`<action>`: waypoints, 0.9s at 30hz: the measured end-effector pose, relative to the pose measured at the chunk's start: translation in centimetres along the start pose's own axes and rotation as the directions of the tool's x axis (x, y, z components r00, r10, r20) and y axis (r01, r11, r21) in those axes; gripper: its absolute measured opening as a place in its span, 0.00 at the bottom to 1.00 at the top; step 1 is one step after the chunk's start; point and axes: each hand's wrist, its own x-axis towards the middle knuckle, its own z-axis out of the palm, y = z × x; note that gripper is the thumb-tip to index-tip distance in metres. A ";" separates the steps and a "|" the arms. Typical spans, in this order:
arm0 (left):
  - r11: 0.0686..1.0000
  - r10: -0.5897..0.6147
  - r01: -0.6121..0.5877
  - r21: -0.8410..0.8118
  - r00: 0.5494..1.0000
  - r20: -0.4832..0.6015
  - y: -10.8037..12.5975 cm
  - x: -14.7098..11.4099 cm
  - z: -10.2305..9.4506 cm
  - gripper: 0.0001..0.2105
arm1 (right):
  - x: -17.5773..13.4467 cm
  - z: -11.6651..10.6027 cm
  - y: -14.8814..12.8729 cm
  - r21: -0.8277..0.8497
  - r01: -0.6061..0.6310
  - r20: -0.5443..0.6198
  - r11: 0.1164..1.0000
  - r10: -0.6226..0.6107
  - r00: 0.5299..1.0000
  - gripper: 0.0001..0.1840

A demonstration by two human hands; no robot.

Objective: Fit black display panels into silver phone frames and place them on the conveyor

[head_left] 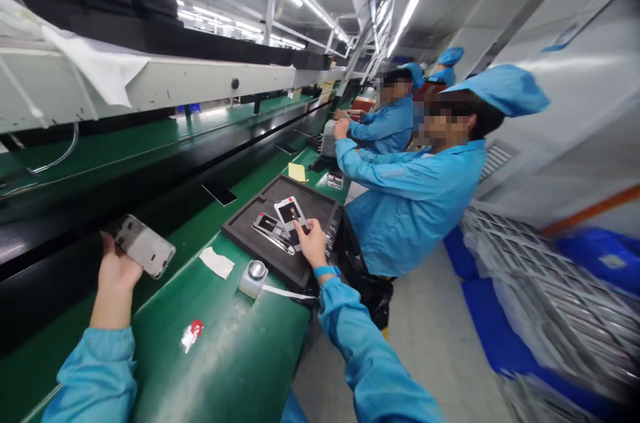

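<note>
My left hand (116,266) is raised at the left, its fingers around one end of a silvery-grey phone housing (147,246). Over a dark foam tray (250,223), my right hand (313,243) is closed on the lower edge of a white-bordered phone panel (291,211) with a black middle and a red mark at its top. Beside it in the tray lies a similar panel (267,223), partly covered. Tweezers (274,239) rest there too. A blue band circles my right wrist.
On the green bench are a dispenser bottle (253,278), white paper (217,263), a red-and-clear scrap (192,335), a black phone (219,194) and a yellow note (297,173). A co-worker (415,189) in blue sits just past the tray. Blue crates (495,336) stand on the floor at right.
</note>
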 end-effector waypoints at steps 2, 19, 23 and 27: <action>0.997 -0.041 0.036 -0.064 0.997 -0.070 -1.5 -0.5 0.7 0.34 | -0.1 0.1 0.0 0.028 -0.009 -0.006 1.000 0.009 1.000 0.22; 0.979 0.088 -0.038 -0.200 0.965 0.247 -1.0 -9.9 10.1 0.34 | -8.1 -5.4 -11.6 0.600 -0.048 0.237 0.799 -0.120 0.964 0.30; 0.990 -0.075 -0.016 0.141 0.784 0.617 -1.7 -15.6 9.2 0.38 | -12.6 -5.1 -14.0 0.686 -0.102 0.235 0.720 -0.087 0.968 0.29; 0.873 -0.273 -0.006 0.487 0.821 0.501 -4.1 -19.7 6.2 0.40 | -15.2 -5.0 -15.1 0.712 -0.089 0.298 0.696 -0.186 0.936 0.29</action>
